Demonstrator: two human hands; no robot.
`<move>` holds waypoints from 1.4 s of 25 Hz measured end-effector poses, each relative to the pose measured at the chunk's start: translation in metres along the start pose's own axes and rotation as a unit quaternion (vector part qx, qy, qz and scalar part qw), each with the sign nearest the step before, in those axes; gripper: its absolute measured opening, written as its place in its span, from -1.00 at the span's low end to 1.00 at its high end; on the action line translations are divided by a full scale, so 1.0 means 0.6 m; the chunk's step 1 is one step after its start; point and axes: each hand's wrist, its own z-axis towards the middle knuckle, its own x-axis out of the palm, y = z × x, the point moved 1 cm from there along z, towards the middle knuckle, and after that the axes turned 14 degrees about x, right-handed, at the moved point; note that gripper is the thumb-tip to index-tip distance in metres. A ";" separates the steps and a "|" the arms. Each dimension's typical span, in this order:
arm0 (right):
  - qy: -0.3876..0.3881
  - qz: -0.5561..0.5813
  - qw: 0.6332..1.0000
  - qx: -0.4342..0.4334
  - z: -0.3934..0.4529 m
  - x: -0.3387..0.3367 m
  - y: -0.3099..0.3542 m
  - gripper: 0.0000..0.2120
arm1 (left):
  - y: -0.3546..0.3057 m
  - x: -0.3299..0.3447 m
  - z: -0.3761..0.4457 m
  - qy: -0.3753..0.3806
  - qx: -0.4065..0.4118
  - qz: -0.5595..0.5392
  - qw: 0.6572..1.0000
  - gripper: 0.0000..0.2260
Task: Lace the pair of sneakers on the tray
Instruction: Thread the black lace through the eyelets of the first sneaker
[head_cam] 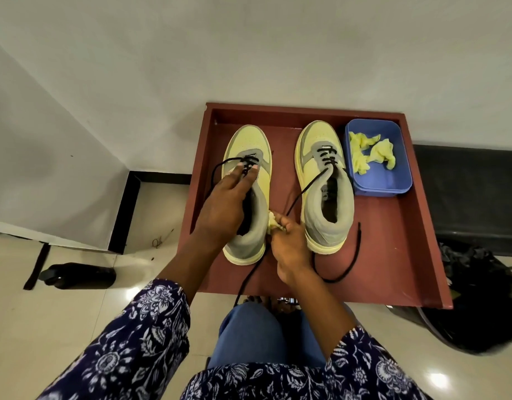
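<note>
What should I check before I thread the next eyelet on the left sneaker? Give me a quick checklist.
1. Left sneaker steadied: ok, the left hand lies over its tongue with fingertips at the laces.
2. Right hand free to thread: not ok, it grips a wad of yellow paper.
3. Lace ends reachable: ok, one black lace trails off the tray's near edge, another loops out on the far left.
4. Lace tip condition: cannot tell.
5. Right sneaker out of the way: ok, it stands apart, partly laced.
6. Somewhere for the paper: ok, the blue tub already holds some.
</note>
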 end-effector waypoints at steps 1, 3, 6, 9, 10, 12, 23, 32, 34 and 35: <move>-0.005 0.001 1.000 0.000 -0.001 0.002 0.003 -0.59 | 0.005 0.004 0.003 0.015 0.001 0.014 1.000 -0.48; -0.021 -0.004 1.000 -0.003 0.004 0.006 0.015 -0.61 | 0.012 0.013 0.004 0.020 -0.005 0.024 1.000 -0.48; -0.055 -0.031 0.998 -0.020 0.033 0.019 0.043 -0.65 | 0.019 0.021 0.001 -0.013 0.007 0.012 1.000 -0.51; -0.102 -0.054 0.992 -0.041 0.070 0.030 0.081 -0.74 | 0.022 0.024 0.000 -0.046 0.038 0.000 0.998 -0.51; -0.115 -0.063 0.990 -0.045 0.078 0.032 0.095 -0.78 | 0.022 0.026 0.000 -0.052 0.047 0.002 0.998 -0.50; -0.137 -0.089 0.985 -0.054 0.091 0.035 0.120 -0.80 | 0.024 0.027 -0.003 -0.061 0.063 0.007 0.996 -0.49; -0.104 -0.127 0.981 -0.106 0.025 0.014 0.071 -0.73 | 0.029 0.039 -0.002 -0.081 0.059 0.019 0.995 -0.50; -0.066 -0.050 0.991 -0.109 -0.016 -0.002 0.026 -0.76 | 0.030 0.043 -0.002 -0.105 0.061 0.014 0.993 -0.53; -0.070 -0.068 0.988 -0.123 -0.006 0.003 0.044 -0.76 | 0.032 0.045 -0.003 -0.109 0.068 0.018 0.992 -0.52; -0.076 -0.086 0.984 -0.135 0.001 0.006 0.056 -0.76 | 0.033 0.046 -0.003 -0.111 0.072 0.017 0.991 -0.52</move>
